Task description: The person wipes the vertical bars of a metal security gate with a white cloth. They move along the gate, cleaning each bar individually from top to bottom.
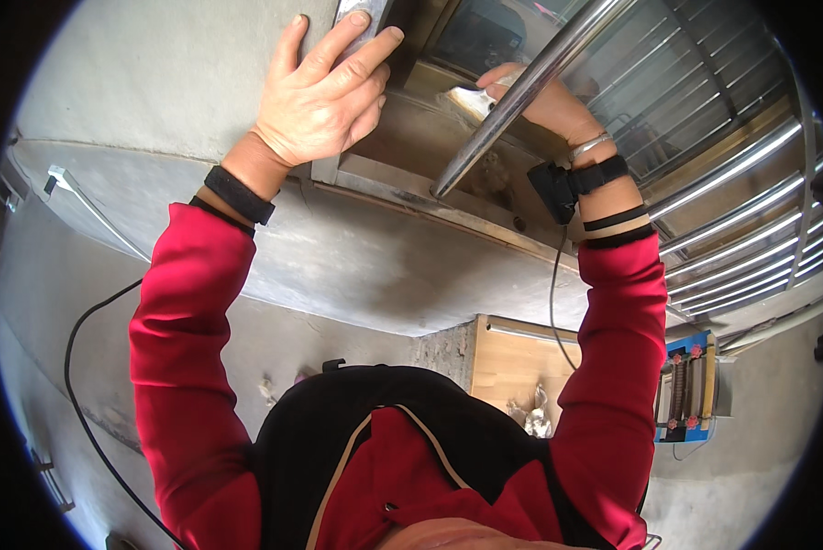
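Observation:
My left hand (pixel 325 93) rests with its fingers apart at the side of the window opening, over the edge of a metal window frame (pixel 325 175) and the grey plastered wall. Behind a thick shiny metal bar (pixel 521 89), my right hand (pixel 549 103) grips a white wad (pixel 472 103) that looks like cloth or tissue. It lies against the lower part of the inner window frame (pixel 446 79). The bar hides part of that hand and of the wad. Below them, the sill (pixel 418 148) is brown with dirt.
Several metal bars (pixel 734 234) run across the window at the right. A cable (pixel 556 295) hangs from the black device (pixel 552 189) on my right wrist. Lower down are a light wooden board (pixel 514 357) with crumpled shiny material (pixel 538 416) and a blue-edged object (pixel 686 388).

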A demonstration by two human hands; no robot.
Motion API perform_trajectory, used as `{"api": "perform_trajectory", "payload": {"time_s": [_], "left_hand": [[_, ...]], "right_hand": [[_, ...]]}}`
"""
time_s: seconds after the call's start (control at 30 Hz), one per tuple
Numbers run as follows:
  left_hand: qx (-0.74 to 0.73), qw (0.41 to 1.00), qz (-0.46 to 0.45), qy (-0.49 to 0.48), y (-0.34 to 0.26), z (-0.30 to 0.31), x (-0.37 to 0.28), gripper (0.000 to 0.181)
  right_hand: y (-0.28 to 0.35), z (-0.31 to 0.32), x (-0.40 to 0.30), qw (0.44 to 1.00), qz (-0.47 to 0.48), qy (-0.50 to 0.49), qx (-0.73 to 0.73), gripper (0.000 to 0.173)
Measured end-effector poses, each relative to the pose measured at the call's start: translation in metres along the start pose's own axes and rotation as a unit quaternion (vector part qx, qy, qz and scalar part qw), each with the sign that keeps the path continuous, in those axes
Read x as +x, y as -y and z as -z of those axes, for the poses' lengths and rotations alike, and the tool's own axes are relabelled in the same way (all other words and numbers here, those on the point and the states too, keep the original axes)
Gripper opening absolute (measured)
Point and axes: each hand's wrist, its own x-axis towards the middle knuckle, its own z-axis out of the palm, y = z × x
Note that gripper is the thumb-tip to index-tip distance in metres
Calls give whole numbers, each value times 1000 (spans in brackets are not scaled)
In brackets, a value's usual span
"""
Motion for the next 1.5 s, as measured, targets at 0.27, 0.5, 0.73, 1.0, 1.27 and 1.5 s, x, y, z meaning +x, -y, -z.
{"api": "perform_trajectory", "payload": {"time_s": [0.27, 0.5, 0.73, 1.0, 1.27, 1.5], "left_hand": [[-14, 999, 13, -35, -1, -3, 0, 9], [-5, 1000, 6, 0, 0, 0, -1, 18], [-8, 1000, 9, -19, -2, -1, 0, 17], [-8, 1000, 11, -24, 0, -2, 1, 17], [-7, 1000, 12, -27, -1, 0, 1, 17], [-6, 1000, 15, -26, -1, 1, 2, 17]], "right_hand": [[-7, -44, 39, 999, 11, 30, -11, 22], [-2, -17, 27, 996, 27, 79, -18, 21], [-28, -29, 29, 997, 34, 62, -3, 23], [-36, 13, -55, 988, -128, 39, -74, 13], [-57, 23, -80, 886, -303, -57, -346, 31], [-46, -20, -60, 955, -255, -116, -101, 31]]}}
